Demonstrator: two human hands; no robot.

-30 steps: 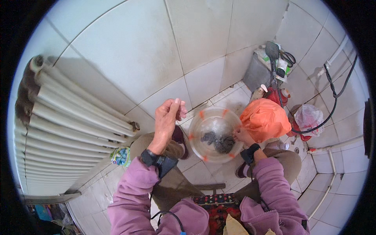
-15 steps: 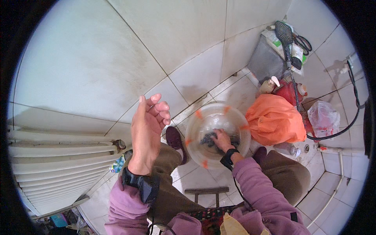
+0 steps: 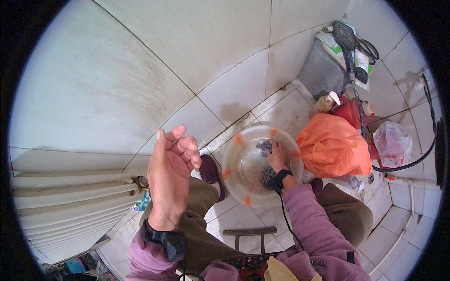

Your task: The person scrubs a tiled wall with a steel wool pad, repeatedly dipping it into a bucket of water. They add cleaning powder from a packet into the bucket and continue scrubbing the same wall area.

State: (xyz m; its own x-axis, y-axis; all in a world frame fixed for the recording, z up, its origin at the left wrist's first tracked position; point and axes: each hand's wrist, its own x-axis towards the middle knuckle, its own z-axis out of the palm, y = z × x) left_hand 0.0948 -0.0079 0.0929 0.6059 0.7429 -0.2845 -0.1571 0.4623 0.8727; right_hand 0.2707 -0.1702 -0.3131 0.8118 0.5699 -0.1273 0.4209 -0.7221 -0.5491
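Note:
A translucent round basin (image 3: 233, 175) with orange marks on its rim stands on the floor between my feet. Inside it lies a dark grey wet cloth (image 3: 268, 177), partly hidden under my right hand and wrist. My right hand (image 3: 278, 157) reaches into the basin, its fingers stretched out over the cloth and touching it. To the left of the basin, my left hand (image 3: 171, 157) is raised in the air, palm turned inward. Its fingers are loosely bent and apart, with nothing in them.
An orange plastic bag (image 3: 330, 145) sits right of the basin. Behind it are a pump bottle (image 3: 325, 104), a red jug (image 3: 349, 111) and a grey box (image 3: 321, 70) with a shower head (image 3: 344, 36). A white radiator (image 3: 79, 201) is at left, a wooden stool (image 3: 250, 231) below.
My right hand has slid farther away from me in the basin, and part of the cloth has shifted with it. The left hand has dropped slightly and moved left, still holding nothing.

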